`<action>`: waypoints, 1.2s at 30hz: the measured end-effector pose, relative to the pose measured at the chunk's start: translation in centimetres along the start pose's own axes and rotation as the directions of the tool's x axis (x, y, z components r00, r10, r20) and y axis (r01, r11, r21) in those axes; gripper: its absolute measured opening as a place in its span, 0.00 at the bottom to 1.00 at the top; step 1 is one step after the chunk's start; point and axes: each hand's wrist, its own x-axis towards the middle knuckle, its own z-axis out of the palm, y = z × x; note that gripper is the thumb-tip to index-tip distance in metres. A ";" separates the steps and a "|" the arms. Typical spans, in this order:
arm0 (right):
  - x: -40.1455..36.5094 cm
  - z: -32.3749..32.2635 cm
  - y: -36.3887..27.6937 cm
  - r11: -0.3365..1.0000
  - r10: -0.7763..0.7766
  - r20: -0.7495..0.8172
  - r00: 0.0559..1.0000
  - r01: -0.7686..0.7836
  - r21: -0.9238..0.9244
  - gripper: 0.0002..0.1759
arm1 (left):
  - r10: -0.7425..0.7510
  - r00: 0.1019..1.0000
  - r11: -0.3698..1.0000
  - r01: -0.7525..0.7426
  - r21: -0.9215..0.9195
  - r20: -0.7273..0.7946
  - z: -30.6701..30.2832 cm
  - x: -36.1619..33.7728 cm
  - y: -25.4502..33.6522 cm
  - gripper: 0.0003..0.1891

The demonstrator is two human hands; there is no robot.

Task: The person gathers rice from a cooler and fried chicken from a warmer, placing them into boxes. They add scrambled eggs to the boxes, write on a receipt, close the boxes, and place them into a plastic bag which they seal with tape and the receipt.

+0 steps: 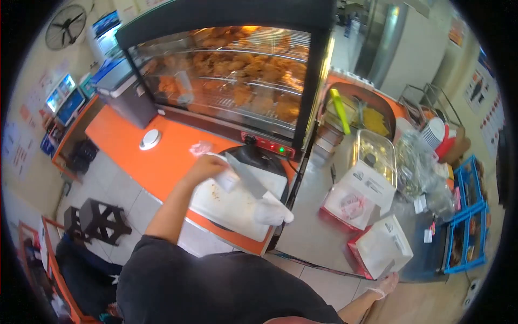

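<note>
My left hand [208, 168] is closed on a small white paper-like piece [227, 181] above the white cutting board [202, 198]. Beside it, a broad-bladed knife [247, 177] with a white handle lies across the board. A crumpled clear plastic piece [268, 213] rests by the knife handle. My right hand [386, 284], in a thin clear plastic glove, is low at the right, close to the lower corner of an open white-and-red cardboard box [382, 245]; its fingers are blurred. A second such box [357, 198] stands behind the first.
A glass warming cabinet [232, 81] full of fried chicken stands behind the board. On the steel counter are a metal tray [376, 154], green-handled tongs [340, 110], plastic bags [410, 167] and stacked paper cups [433, 132]. Blue baskets [467, 216] line the right edge.
</note>
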 end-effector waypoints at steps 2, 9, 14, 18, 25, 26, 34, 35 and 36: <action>1.5 0.1 -9.6 0.991 0.034 0.142 0.989 -0.052 0.126 0.17 | -0.273 0.922 0.961 0.274 -0.038 -0.274 -5.0 -2.0 -2.0 0.09; -10.6 5.0 -37.7 0.888 -0.460 0.611 0.644 0.331 0.319 0.16 | -0.139 0.843 0.973 0.214 0.087 -0.519 -17.3 1.6 -8.7 0.11; -27.2 11.0 -42.0 0.994 0.015 0.864 0.503 0.082 -0.065 0.31 | -0.131 0.973 0.989 0.142 0.044 -0.192 -21.3 8.0 -14.9 0.11; -29.7 11.5 -44.1 0.984 0.078 0.649 0.757 0.045 -0.171 0.30 | -0.097 0.994 0.970 0.085 0.228 0.041 -22.8 9.2 -22.4 0.11; -28.5 11.0 -52.4 0.947 0.072 0.727 0.683 -0.276 0.165 0.27 | 0.151 0.914 0.985 -0.107 -0.136 0.377 -13.4 6.6 -13.7 0.11; -28.2 10.8 -54.3 0.913 0.004 0.753 0.658 -0.309 0.265 0.26 | 0.208 0.877 0.978 -0.179 -0.107 0.433 -11.8 5.1 -10.4 0.14; -29.4 14.7 -65.6 0.764 -0.611 0.615 0.499 0.167 0.623 0.22 | 0.081 0.888 0.844 0.180 -0.504 0.453 -9.7 2.9 -10.0 0.21; -30.2 15.5 -66.1 0.770 -0.600 0.636 0.485 0.132 0.625 0.21 | 0.078 0.912 0.797 0.185 -0.575 0.402 -10.6 3.1 -10.8 0.20; -30.5 15.6 -65.8 0.757 -0.617 0.610 0.496 0.162 0.633 0.21 | 0.240 0.964 0.927 -0.191 -0.324 0.118 -12.1 3.8 -11.4 0.21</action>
